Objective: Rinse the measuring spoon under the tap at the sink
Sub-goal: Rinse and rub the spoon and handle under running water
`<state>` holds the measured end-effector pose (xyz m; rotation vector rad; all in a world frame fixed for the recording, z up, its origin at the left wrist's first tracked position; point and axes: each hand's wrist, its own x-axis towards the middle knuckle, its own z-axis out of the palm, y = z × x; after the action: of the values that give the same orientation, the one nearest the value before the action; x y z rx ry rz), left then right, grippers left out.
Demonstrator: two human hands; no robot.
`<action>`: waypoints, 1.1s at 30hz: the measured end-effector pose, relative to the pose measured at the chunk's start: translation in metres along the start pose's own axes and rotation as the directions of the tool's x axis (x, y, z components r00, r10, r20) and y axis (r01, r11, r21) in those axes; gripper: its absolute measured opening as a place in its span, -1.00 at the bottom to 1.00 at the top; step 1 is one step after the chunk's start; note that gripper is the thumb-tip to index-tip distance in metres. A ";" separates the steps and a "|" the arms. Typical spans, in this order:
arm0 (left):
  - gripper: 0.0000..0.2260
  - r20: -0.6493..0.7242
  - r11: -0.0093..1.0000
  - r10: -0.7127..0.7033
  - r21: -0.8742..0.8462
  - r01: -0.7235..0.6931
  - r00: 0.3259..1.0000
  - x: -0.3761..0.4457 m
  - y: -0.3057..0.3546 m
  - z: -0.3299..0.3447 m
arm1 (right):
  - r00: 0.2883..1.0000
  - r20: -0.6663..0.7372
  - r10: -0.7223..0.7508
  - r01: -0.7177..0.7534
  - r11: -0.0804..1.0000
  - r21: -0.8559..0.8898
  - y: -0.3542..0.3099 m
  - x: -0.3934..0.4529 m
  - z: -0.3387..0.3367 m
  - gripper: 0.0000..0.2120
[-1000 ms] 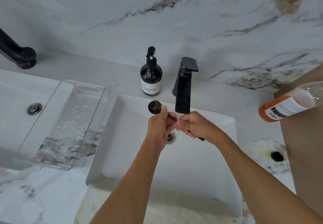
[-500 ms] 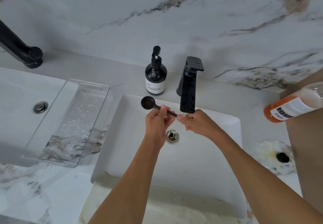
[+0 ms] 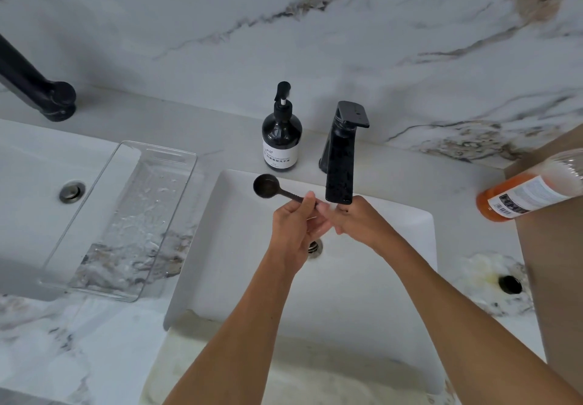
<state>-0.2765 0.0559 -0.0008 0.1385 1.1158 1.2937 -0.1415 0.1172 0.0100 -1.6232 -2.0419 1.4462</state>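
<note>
A dark measuring spoon (image 3: 266, 186) is held over the back of the white sink (image 3: 394, 265), its round bowl pointing left and up. My left hand (image 3: 295, 224) grips the handle between thumb and fingers. My right hand (image 3: 359, 223) is just right of it, directly under the spout of the black tap (image 3: 342, 164), its fingertips at the handle's end; the hold there is hidden. I cannot make out a stream of water. The drain (image 3: 315, 248) shows partly below the hands.
A black soap pump bottle (image 3: 281, 139) stands behind the sink, left of the tap. A clear plastic tray (image 3: 126, 224) lies across the counter on the left, beside a second basin and black tap (image 3: 38, 89). An orange-liquid bottle (image 3: 530, 190) lies at the right edge by a brown panel.
The spoon's bowl has swung further left and out from my left hand. My right hand has risen closer under the spout. The camera shifted slightly.
</note>
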 end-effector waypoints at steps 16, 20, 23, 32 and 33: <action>-0.68 -0.084 0.997 0.053 0.066 -0.047 0.995 0.001 0.000 -0.005 | 0.982 0.186 -0.021 -0.024 0.971 0.237 0.006 -0.009 0.000 -0.68; -0.69 -0.155 0.997 0.066 -0.014 -0.069 0.986 0.003 -0.001 0.000 | 0.999 -0.039 -0.012 0.023 0.960 0.278 0.003 -0.010 0.003 -0.81; -0.81 -0.158 0.998 0.054 0.019 -0.052 0.986 0.003 -0.004 0.004 | 0.987 -0.150 -0.059 0.101 0.952 0.290 -0.001 -0.010 0.009 -0.84; -0.90 -0.134 0.998 0.060 0.007 -0.060 0.989 -0.004 -0.012 -0.005 | 0.993 0.037 -0.108 0.084 0.911 0.404 0.002 -0.017 0.011 -0.74; -0.91 -0.138 0.998 0.060 0.021 -0.058 0.989 -0.006 -0.013 -0.003 | 0.994 -0.014 -0.109 0.106 0.917 0.385 0.001 -0.016 0.012 -0.73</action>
<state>-0.2691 0.0454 -0.0077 0.0952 1.2492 1.3634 -0.1424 0.0967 0.0100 -1.3258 -1.6784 1.6836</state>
